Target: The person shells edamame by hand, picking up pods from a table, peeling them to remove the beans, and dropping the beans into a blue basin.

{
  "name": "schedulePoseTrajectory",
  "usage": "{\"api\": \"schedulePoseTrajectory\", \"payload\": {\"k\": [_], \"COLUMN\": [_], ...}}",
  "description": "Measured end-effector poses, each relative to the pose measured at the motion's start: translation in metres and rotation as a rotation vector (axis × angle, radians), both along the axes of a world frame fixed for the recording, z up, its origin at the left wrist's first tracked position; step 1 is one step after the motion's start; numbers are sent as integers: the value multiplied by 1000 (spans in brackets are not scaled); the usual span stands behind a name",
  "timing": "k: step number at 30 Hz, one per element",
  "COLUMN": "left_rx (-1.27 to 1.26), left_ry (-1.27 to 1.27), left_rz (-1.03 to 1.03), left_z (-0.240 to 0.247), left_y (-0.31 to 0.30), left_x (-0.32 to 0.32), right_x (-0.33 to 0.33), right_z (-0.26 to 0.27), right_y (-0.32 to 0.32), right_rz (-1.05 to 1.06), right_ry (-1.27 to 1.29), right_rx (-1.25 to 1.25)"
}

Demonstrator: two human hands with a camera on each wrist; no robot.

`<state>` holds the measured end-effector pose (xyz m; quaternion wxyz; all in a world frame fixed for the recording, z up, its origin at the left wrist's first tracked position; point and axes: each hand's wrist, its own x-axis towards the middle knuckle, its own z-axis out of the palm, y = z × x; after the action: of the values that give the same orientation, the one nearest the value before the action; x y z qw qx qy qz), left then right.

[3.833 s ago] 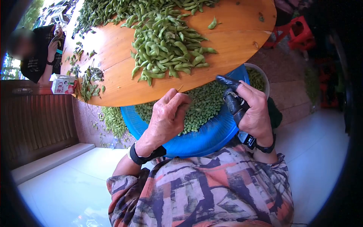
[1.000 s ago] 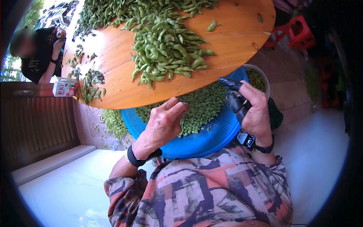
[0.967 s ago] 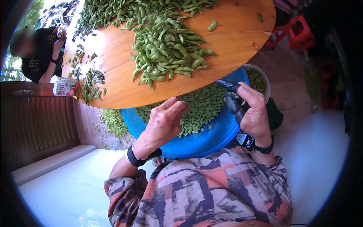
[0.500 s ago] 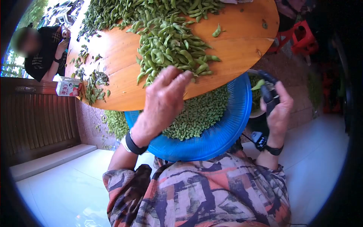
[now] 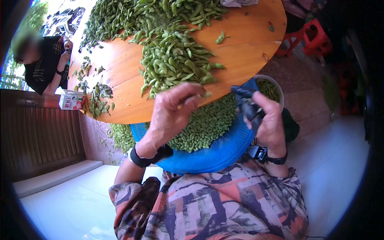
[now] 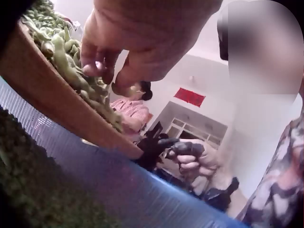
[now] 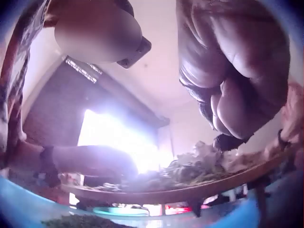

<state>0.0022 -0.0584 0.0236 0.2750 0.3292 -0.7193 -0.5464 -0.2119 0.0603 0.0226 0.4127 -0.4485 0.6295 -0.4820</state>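
My left hand (image 5: pixel 170 110) pinches a green soybean pod (image 5: pixel 206 95) at its fingertips, over the near table edge. In the left wrist view this hand (image 6: pixel 147 42) hangs beside the piled pods (image 6: pixel 66 61). My right hand (image 5: pixel 268 118), black wrapping on its thumb and index finger, hovers over the right rim of the blue basin. Its other fingers curl into the palm and no pod shows in it. In the right wrist view the curled right hand (image 7: pixel 237 71) hides its own fingertips. Shelled green beans (image 5: pixel 206 126) fill the blue basin (image 5: pixel 204 160) below both hands.
A pod heap (image 5: pixel 172 60) covers much of the wooden table (image 5: pixel 248 40). Leaf scraps (image 5: pixel 96 100) and a drink carton (image 5: pixel 71 100) lie at its left, where another person (image 5: pixel 44 60) sits. A white bucket (image 5: pixel 281 89) stands beyond the basin; a red stool (image 5: pixel 316 38) is further right.
My left hand went up to the pod pile and has come back with a pod. The right hand swung right over the bucket with a pod, then returned to the basin without one showing.
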Motion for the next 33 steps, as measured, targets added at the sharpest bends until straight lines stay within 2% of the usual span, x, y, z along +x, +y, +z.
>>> {"api": "schedulePoseTrajectory", "payload": {"k": [1, 3, 4, 6, 11, 13, 14, 15, 16, 17, 18, 19, 20, 21, 22, 23, 24, 25, 27, 29, 31, 33], "left_rx": [2, 369, 506, 553, 625, 746, 748, 891, 1034, 1089, 1096, 1102, 1103, 981, 861, 861, 731, 599, 513, 398, 389, 378], "left_ry": [0, 68, 138, 163, 218, 374, 375, 452, 530, 621, 633, 646, 646, 586, 524, 523, 382, 242, 186, 103, 102, 101], "left_rz": [-3, -51, -17, 8, 0, -89, -91, -138, -185, -200, -192, -185, -183, -137, -93, -92, -38, 15, 54, 31, 11, -10], "left_z": [2, 2, 1, -6, -18, -24, -25, -26, -28, -34, -36, -37, -37, -35, -34, -31, -27, -25, -25, -26, -29, -29], "left_y": [10, 26, 30, 34, 38, 36, 37, 38, 40, 43, 44, 45, 46, 47, 48, 50, 52, 54, 56, 53, 52, 50], "left_x": [-1, -4, -4, -1, 4, 6, 6, 6, 7, 6, 5, 4, 3, 2, 2, 1, 0, -1, -1, 1, 3, 4], "right_x": [8, 18, 21, 25, 25, 23, 19, 17, 18, 20, 22, 21, 21, 20, 22, 24, 26, 28, 32, 30, 26, 25], "right_z": [11, 12, 13, 15, 8, 5, 2, -2, -5, -9, -10, -9, -6, -4, -2, 0, 1, -1, -7, -1, -6, -1], "right_y": [-3, -7, -8, -10, -12, -10, -8, -7, -7, -6, -6, -6, -6, -6, -7, -9, -10, -11, -11, -10, -7, -7], "right_rz": [96, 229, 232, 253, 301, 311, 332, 349, 348, 327, 305, 306, 307, 306, 306, 309, 309, 310, 278, 285, 283, 287], "right_ry": [-64, 27, 28, -105, -88, -118, -359, -600, -600, -733, -865, -865, -726, -586, -588, -358, -126, -127, 144, 70, -200, -245], "right_rx": [7, -63, -58, -31, -33, -47, 37, 121, 123, 124, 125, 126, 138, 150, 152, 57, -38, -39, -266, -197, 53, 84]}}
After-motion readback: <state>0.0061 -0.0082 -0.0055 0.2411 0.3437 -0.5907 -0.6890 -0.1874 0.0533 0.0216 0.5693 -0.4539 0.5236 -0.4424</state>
